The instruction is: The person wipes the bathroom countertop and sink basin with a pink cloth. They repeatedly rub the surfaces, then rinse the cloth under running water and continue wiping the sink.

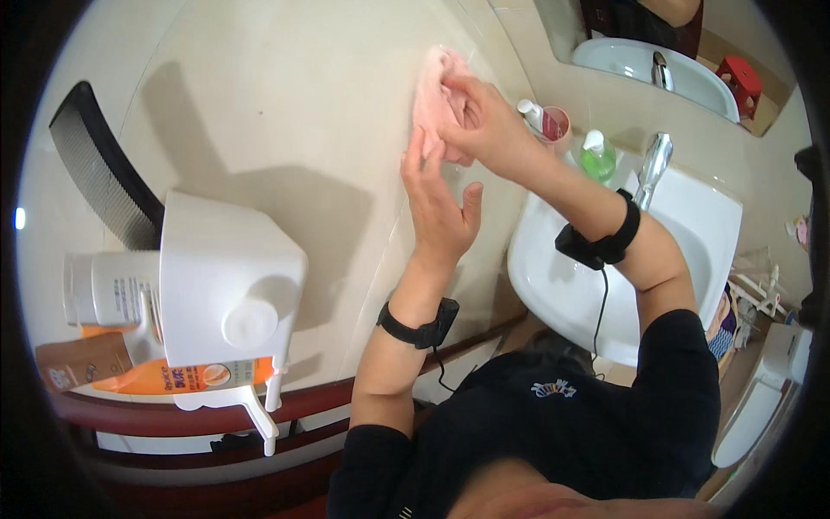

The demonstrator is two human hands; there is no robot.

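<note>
A pink cloth [431, 97] lies bunched against the pale tiled wall [311, 84]. My right hand [486, 123] grips its folds between thumb and fingers, and the part under the palm is hidden. Just below, my left hand [441, 207] has its fingers spread and its thumb held away. The left fingertips touch or nearly touch the lower edge of the cloth. Each forearm carries a black strap with a small box and a cable.
A white wall holder [227, 279] at left carries a black comb [110, 162] and several tubes. Right of my hands are a white washbasin [551, 259], a chrome faucet [653, 165], a green soap bottle [598, 159], a pink cup [559, 123] and a mirror [758, 39].
</note>
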